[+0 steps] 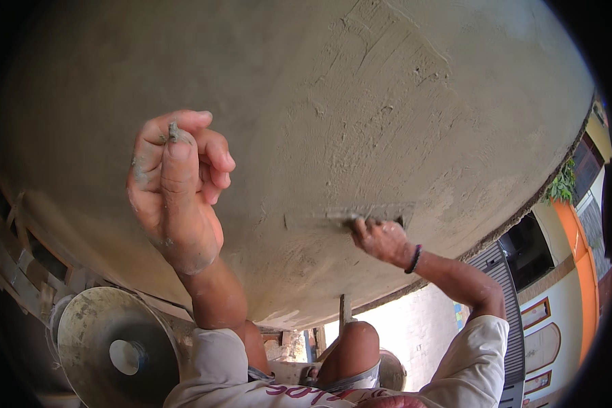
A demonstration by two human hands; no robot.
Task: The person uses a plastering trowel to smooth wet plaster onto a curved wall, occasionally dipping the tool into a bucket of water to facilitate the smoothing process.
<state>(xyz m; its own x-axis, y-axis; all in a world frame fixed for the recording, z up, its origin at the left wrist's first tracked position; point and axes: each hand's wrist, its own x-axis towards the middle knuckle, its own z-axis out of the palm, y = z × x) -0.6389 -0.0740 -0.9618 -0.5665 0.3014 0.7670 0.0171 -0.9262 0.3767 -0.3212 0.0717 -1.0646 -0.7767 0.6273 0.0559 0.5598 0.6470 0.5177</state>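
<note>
Grey, wet-looking plaster covers the broad wall (251, 61) that fills most of the head view, smooth toward the left and ridged with streaks and small lumps in the upper middle and right. Against its lower part, right of centre, lies a long, flat trowel (319, 217), its blade roughly level and smeared with the same grey. The right hand (382, 239) is closed around the trowel's grip, fingers wrapped, with a dark bracelet (413, 260) on the wrist. The left hand (180, 183) is raised in front of the wall, well apart from the trowel, fingers loosely curled and thumb upright; a dab of mortar (175, 131) sits at the thumb tip, though whether thumb and forefinger pinch it I cannot tell. Grey smears mark this hand too.

At lower left stands a large round tub (81, 326), with a small pale container (126, 357) inside. A bare knee (357, 340) shows below the wall. Beyond the wall's rough right edge are a green plant (562, 183), an orange band (574, 234) on a building and a grey ribbed gate (498, 272).
</note>
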